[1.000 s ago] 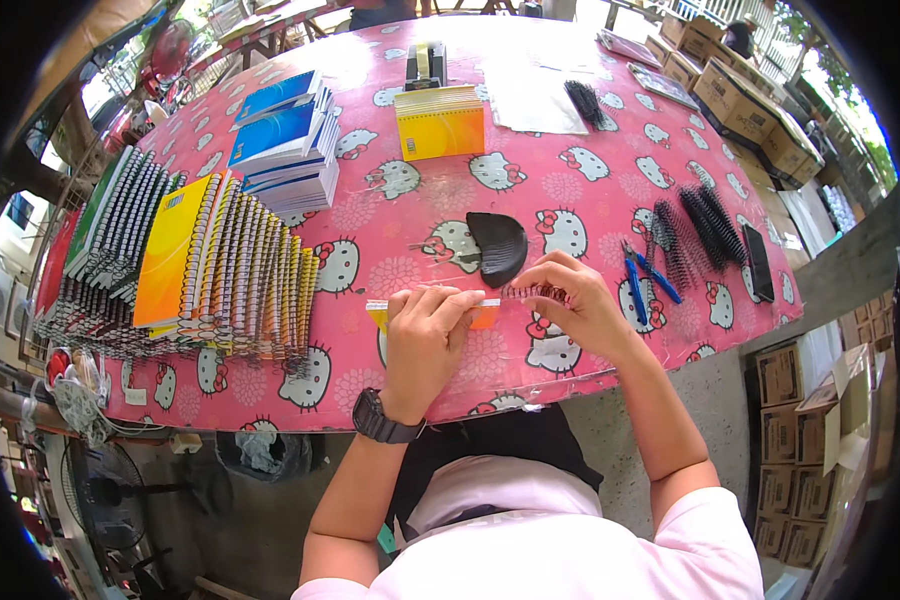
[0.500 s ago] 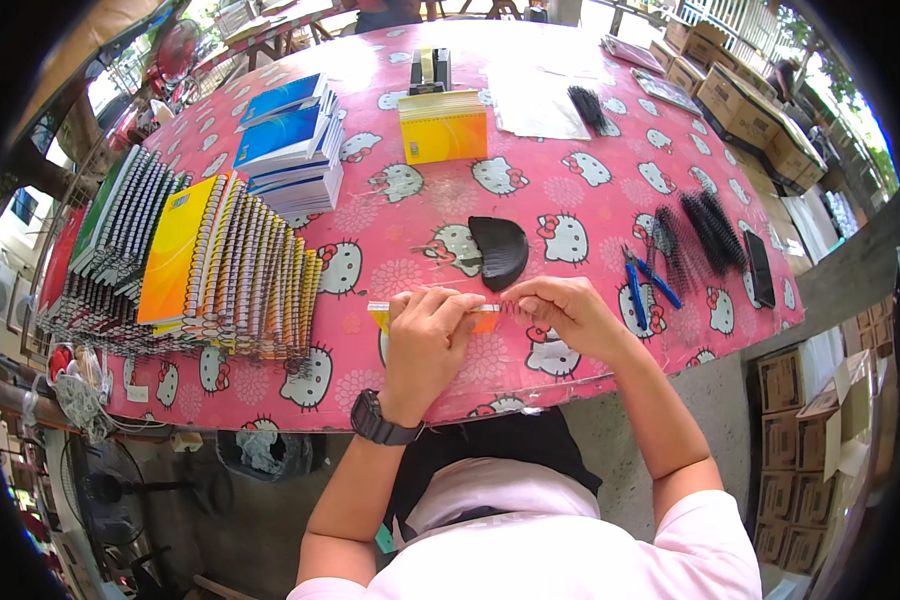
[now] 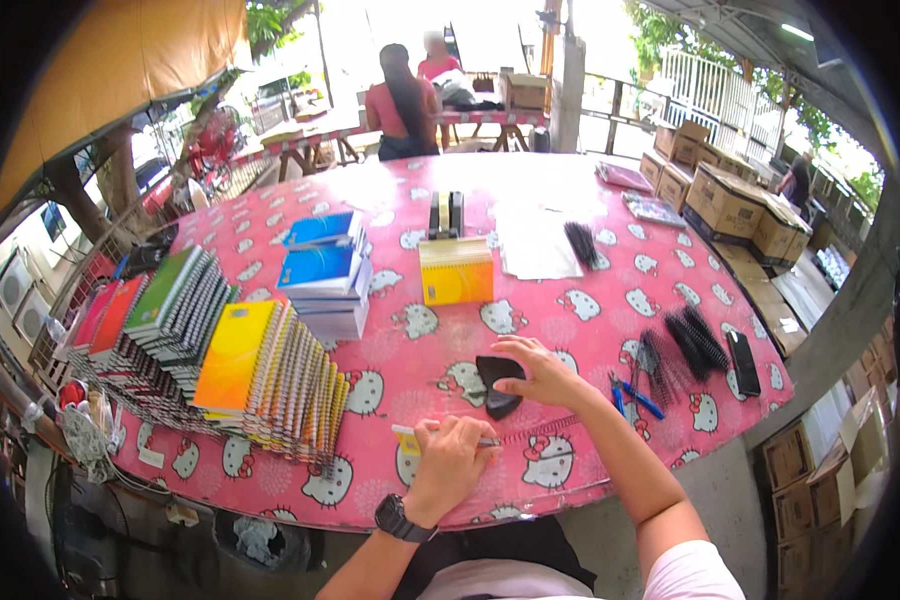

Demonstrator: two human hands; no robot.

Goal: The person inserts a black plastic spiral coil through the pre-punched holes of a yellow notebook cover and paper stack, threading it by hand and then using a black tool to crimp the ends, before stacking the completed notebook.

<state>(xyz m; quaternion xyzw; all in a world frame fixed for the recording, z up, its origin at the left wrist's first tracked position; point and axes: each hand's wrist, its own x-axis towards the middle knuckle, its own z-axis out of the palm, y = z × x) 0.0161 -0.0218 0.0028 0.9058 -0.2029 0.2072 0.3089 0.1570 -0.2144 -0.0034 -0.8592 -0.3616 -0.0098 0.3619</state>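
Note:
My left hand (image 3: 452,455), with a dark watch at the wrist, is closed on a small yellow notebook (image 3: 408,440) near the front edge of the table. A thin spiral coil (image 3: 540,431) sticks out from the notebook's right end and passes toward my right forearm. My right hand (image 3: 542,373) has its fingers apart, with the thumb over a black half-moon-shaped piece (image 3: 498,388); whether it touches the piece I cannot tell. Blue-handled pliers (image 3: 638,398) lie to the right, beside dark spiral coils (image 3: 695,342).
Spiral-bound yellow notebooks (image 3: 235,355) and green ones (image 3: 165,290) are stacked at left. Behind them stand blue-covered books (image 3: 317,268), a yellow notebook stack (image 3: 457,285) and a tape dispenser (image 3: 447,213). A phone (image 3: 743,363) lies at right. Two people work at a far table.
My right hand has let go of the coil at the notebook's end and moved up to the black piece. The view has tilted up, bringing two people into sight.

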